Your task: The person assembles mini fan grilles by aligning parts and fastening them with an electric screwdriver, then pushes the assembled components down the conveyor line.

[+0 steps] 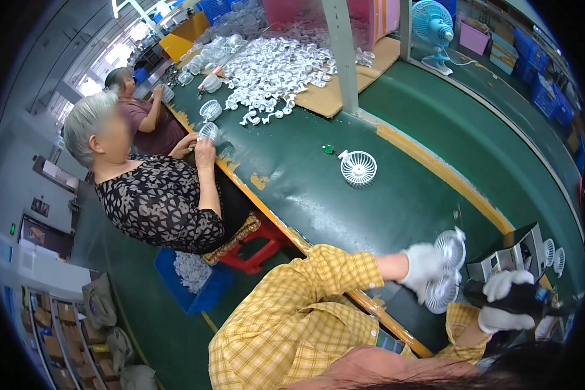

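My left hand, in a white glove and slightly blurred, is closed at the edge of a white round fan cage over the near part of the green table. A second white fan cage lies right below that hand, touching or nearly touching it. Farther right, my gloved right hand is wrapped around a dark cylindrical tool; its exact kind is hard to make out. A small green circuit board lies beside another white fan cage farther up the table.
A metal box-like fixture stands beyond my hands, with two fan cages near it. Small white parts are heaped on cardboard at the far end, near a metal post. Two co-workers sit along the left edge.
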The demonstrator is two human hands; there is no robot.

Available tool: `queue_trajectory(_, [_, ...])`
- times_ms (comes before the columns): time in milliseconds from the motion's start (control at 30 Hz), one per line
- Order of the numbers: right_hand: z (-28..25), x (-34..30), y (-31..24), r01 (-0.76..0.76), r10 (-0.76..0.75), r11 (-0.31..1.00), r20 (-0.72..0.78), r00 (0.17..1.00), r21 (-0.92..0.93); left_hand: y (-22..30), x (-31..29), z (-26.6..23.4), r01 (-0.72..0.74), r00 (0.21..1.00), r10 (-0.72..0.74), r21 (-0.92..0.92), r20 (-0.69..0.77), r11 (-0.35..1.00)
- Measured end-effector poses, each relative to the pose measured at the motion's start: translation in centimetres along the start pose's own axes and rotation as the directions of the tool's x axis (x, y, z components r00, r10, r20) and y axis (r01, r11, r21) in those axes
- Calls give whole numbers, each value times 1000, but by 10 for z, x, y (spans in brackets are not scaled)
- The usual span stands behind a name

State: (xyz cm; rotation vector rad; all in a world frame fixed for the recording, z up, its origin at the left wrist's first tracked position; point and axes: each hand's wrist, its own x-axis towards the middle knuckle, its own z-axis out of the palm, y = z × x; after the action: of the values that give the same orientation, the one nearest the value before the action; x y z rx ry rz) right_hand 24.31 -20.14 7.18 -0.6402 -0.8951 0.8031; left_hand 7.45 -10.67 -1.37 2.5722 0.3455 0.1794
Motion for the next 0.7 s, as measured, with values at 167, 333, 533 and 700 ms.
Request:
queue_trajectory(167, [-14,-9,0,-1,1,1000,-25,1000,-26,-65,8,-34,316,552,-142,49,-822,947])
queue_trajectory(333, [1,-29,52,-117,114,976,-26,993,-186,-76,5,-14,295,841,-239,42,-485,954])
queue_trajectory(533, [-18,-52,89,-253,263,950,33,964,-185,-58,10,5,134,873,-57,126,-484,983])
queue_trajectory(700, [-24,-54,88,-332,328,938,-54,943,-97,-59,10,5,154,896,-100,91,-432,984])
